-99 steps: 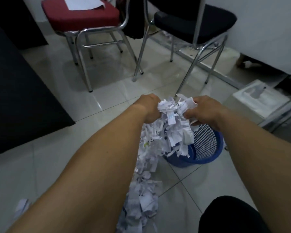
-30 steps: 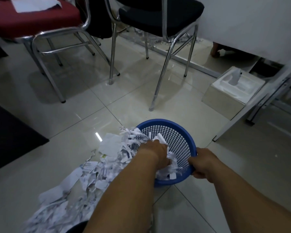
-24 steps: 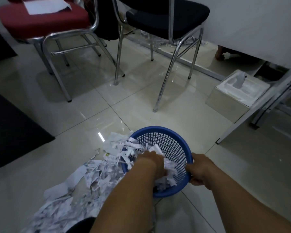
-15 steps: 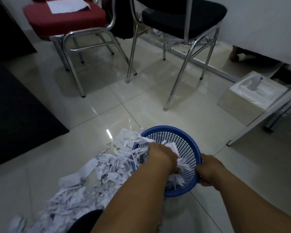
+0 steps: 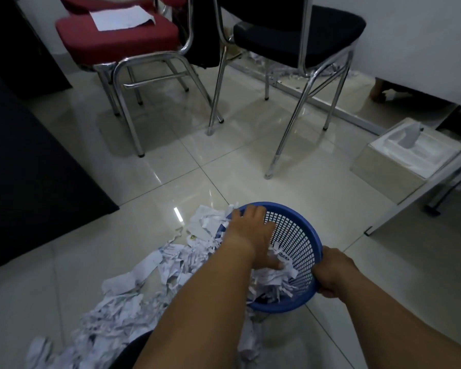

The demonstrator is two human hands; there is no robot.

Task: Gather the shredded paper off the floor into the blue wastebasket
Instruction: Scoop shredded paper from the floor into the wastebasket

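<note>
Right grip (image 5: 330,275) around wastebasket (image 5: 285,209), left hand (image 5: 250,233) flat on shredded paper (image 5: 133,302), black chair (image 5: 298,30) beyond.

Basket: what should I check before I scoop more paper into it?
1. Basket held steady: ok, the right hand grips its rim.
2. Mouth facing the pile: ok, the basket is tipped toward it.
3. Left hand free to scoop: ok, its fingers are straight and it grips nothing.
4. Room inside: ok, the shreds inside fill only the low side.
5. Floor done: not ok, the pile trails away from the basket.
6. Under the black chair: not ok, stray bits lie there.
</note>
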